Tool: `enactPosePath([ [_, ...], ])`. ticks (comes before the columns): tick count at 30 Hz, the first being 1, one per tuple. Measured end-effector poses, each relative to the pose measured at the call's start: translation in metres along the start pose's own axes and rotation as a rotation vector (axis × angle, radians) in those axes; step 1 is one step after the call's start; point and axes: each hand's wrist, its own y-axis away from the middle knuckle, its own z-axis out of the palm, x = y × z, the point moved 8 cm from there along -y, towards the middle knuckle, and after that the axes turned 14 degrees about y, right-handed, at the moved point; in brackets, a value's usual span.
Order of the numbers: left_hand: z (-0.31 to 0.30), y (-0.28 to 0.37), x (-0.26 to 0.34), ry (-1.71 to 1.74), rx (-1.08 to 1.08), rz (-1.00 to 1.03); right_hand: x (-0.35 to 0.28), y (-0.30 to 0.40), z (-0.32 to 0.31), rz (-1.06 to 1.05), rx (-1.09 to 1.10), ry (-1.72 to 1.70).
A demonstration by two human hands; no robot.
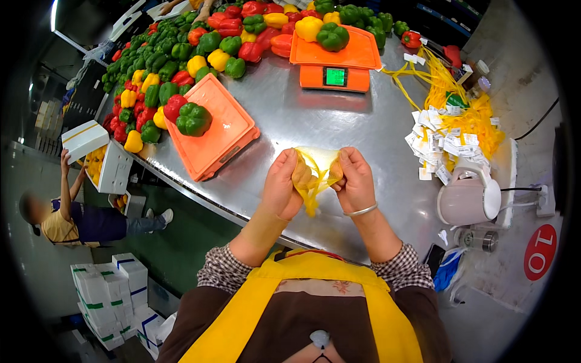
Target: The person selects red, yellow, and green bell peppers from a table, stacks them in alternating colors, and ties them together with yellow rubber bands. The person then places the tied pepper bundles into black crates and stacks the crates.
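Note:
Between my two hands a yellow mesh net bag [313, 193] is stretched by its mouth, its lower end hanging down. My left hand [283, 183] grips one side of the rim, and my right hand [356, 179] grips the other. Left of them, an orange scale [218, 131] carries a green bell pepper [194, 119] and a red bell pepper [174, 108]. A second orange scale [333, 81] with a lit display stands farther back, bearing a yellow bell pepper [308, 28] and a green bell pepper [332, 36].
Mixed bell peppers [181, 54] are heaped across the steel table [281, 109]. Yellow net bags [472, 118] with white tags [454, 145] lie right, near an electric kettle [463, 199], glass jar [476, 239] and phone [435, 258]. Leftward, a person [86, 220] handles a foam box [115, 170]; white boxes [102, 295] are stacked below.

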Motion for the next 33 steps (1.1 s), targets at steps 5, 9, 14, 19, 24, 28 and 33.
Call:
enactPosePath([
  [5, 0.004, -0.005, -0.001, 0.041, 0.026, 0.007, 0.005, 0.001, -0.001, -0.012, 0.085, -0.042],
  [9, -0.01, -0.017, -0.003, 0.051, -0.236, -0.102, 0.004, 0.0, -0.011, -0.098, 0.059, 0.0],
  [14, 0.01, -0.009, -0.001, -0.168, 0.074, 0.136, 0.019, -0.005, -0.03, 0.033, 0.132, -0.055],
  [19, 0.005, -0.022, -0.011, -0.391, -0.141, 0.121, 0.009, -0.008, -0.043, -0.033, 0.097, 0.318],
  [24, -0.011, -0.047, -0.008, -0.278, -0.223, 0.044, 0.015, -0.044, -0.076, 0.037, -0.1, 0.776],
  [28, 0.007, -0.048, -0.012, -0.496, -0.133, 0.105, -0.066, -0.125, -0.223, -0.205, 0.539, 1.198],
  [33, 0.046, -0.05, -0.09, -0.504, -0.159, -0.175, -0.171, -0.188, -0.362, -0.073, 1.086, 1.822],
])
